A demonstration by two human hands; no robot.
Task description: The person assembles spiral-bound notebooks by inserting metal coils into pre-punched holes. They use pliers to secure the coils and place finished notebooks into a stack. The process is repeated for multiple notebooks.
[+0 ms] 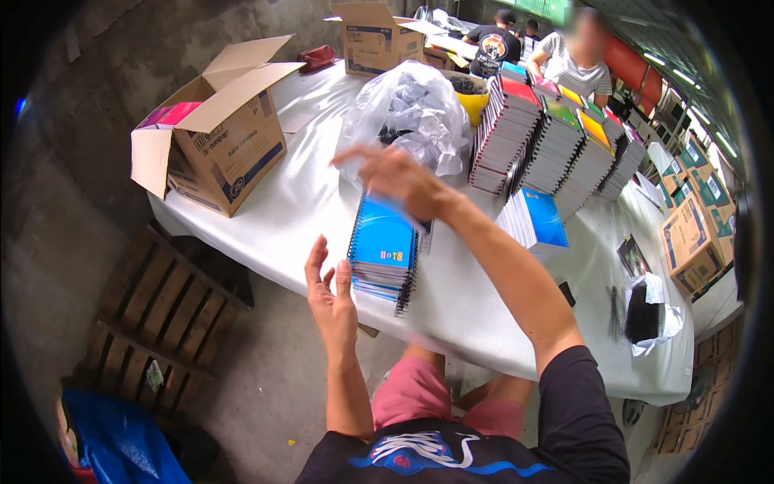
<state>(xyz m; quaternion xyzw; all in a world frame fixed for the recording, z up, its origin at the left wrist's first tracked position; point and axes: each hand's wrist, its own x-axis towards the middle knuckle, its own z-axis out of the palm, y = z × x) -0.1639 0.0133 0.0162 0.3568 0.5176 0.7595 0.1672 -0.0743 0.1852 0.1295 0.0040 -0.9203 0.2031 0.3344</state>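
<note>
A stack of spiral-bound notebooks [381, 234] with bright blue covers lies on the white-covered table, close to its near edge. My left hand [329, 294] is open beside the stack's left side, its thumb close to the notebooks' near left corner and the fingers pointing up. Over the far end of the stack passes my right hand [403, 184], smeared by motion. Its fingers reach left, and whether they hold anything is unclear. Behind the stack, a clear plastic bag [419, 121] bulges with crumpled white paper and some black bits.
Tall piles of spiral notebooks [508, 133] stand at the back right, with blue-covered unbound booklets [536, 222] before them. An open carton [230, 153] sits at the left, another carton [375, 48] farther back. Black wire spirals [642, 310] lie at the right. Other people [568, 68] are beyond the table.
</note>
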